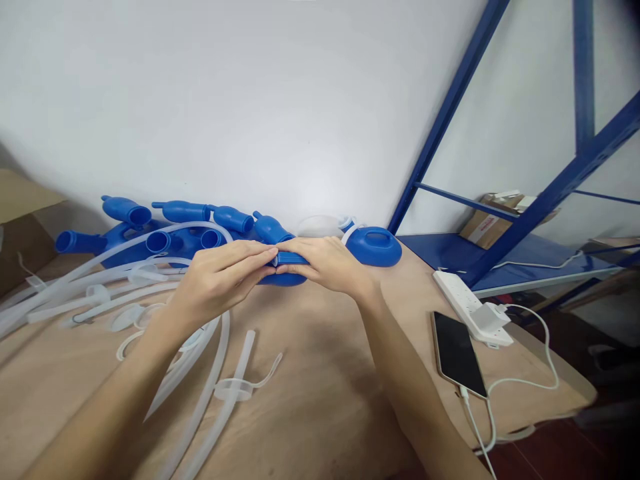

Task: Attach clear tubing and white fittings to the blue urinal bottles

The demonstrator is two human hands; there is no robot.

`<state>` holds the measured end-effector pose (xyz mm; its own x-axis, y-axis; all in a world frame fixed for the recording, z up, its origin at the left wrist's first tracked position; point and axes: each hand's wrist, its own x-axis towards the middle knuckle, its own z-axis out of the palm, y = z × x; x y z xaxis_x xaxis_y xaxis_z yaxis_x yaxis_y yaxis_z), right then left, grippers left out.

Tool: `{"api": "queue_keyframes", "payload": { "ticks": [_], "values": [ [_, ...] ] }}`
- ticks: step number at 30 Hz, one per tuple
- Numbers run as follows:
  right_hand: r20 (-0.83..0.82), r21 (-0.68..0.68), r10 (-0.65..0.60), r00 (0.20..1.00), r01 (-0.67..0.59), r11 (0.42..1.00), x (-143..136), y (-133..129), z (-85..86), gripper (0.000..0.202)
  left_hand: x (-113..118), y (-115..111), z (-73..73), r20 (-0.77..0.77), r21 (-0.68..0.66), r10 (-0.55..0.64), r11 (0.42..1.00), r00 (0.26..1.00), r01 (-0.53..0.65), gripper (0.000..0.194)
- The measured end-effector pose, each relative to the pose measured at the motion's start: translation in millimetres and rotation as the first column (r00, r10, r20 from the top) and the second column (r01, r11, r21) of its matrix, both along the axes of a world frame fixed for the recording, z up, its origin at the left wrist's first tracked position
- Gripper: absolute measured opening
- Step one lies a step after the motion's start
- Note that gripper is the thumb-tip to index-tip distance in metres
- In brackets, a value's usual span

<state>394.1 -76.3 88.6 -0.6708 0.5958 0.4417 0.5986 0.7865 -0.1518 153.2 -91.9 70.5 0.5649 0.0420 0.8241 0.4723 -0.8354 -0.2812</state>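
My left hand (220, 279) and my right hand (330, 263) meet over the middle of the table. Between them is a blue plastic bottle (284, 279), mostly covered by my fingers. The right hand wraps its thumb and fingers round the blue part; the fingers of the left close on its other end, where a whitish edge shows. Right of my hands lies a blue bottle with a handle (376, 247), with a white ring and clear tubing at its neck. Left and behind are several open-necked blue bottles (185, 211).
Clear hoses (205, 400) and translucent caps (234, 389) spread over the brown-covered table (320, 400). A phone (459, 353) is cabled to a charger in the white power strip (473, 308). Blue shelving (450, 120) stands right; a cardboard box (30, 240) sits left.
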Motion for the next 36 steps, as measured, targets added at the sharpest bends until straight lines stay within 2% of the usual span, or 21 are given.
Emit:
{"api": "queue_keyframes", "payload": {
  "ticks": [8, 12, 15, 18, 20, 23, 27, 29, 32, 34, 36],
  "values": [
    [0.105, 0.067, -0.108, 0.989, 0.101, 0.993, -15.4, -4.7, -0.8, 0.042, -3.7, 0.2, -1.6, 0.038, -0.134, 0.014, 0.991, 0.999, -0.009, 0.034],
    [0.147, 0.074, -0.127, 0.981, 0.118, 0.99, -23.5, -8.5, 0.7, 0.043, -1.6, -0.1, -1.3, 0.128, -0.133, 0.045, 0.991, 0.991, -0.028, 0.017],
    [0.161, 0.093, -0.144, 0.976, 0.13, 0.987, -26.4, -9.0, 0.3, 0.046, 0.1, -2.1, -2.5, 0.172, -0.175, 0.066, 0.984, 0.983, -0.035, 0.016],
    [0.168, 0.124, -0.168, 0.971, 0.149, 0.981, -27.8, -8.0, -2.3, 0.046, 4.5, -3.7, -7.0, 0.262, -0.254, 0.157, 0.963, 0.952, -0.089, 0.017],
    [0.166, 0.145, -0.183, 0.969, 0.159, 0.977, -28.7, -6.9, -4.9, 0.045, 8.7, -3.0, -12.0, 0.34, -0.356, 0.239, 0.928, 0.91, -0.111, 0.02],
    [0.154, 0.171, -0.192, 0.969, 0.165, 0.971, -29.7, -5.6, -8.1, 0.046, 13.8, 0.9, -19.3, 0.45, -0.503, 0.266, 0.864, 0.853, -0.004, 0.026],
    [0.141, 0.173, -0.209, 0.968, 0.183, 0.968, -28.6, -6.9, -6.3, 0.046, 11.8, 6.2, -21.3, 0.518, -0.578, 0.214, 0.801, 0.828, 0.155, 0.026],
    [0.132, 0.168, -0.239, 0.962, 0.216, 0.962, -26.8, -8.7, -3.4, 0.046, 6.2, 8.2, -18.8, 0.452, -0.573, 0.171, 0.808, 0.876, 0.138, 0.035],
    [0.101, 0.169, -0.274, 0.956, 0.255, 0.952, -24.1, -10.7, -0.5, 0.047, -5.2, 12.7, -14.8, 0.159, -0.54, 0.132, 0.841, 0.978, -0.026, 0.06],
    [0.088, 0.174, -0.263, 0.961, 0.245, 0.954, -22.9, -10.8, -0.5, 0.047, -12.3, 16.7, -14.0, 0.009, -0.481, 0.154, 0.867, 0.988, -0.131, 0.073],
    [0.067, 0.17, -0.243, 0.968, 0.229, 0.958, -22.0, -10.3, -1.3, 0.047, -17.2, 20.2, -15.3, -0.023, -0.411, 0.185, 0.894, 0.982, -0.178, 0.072]
  ]
}}
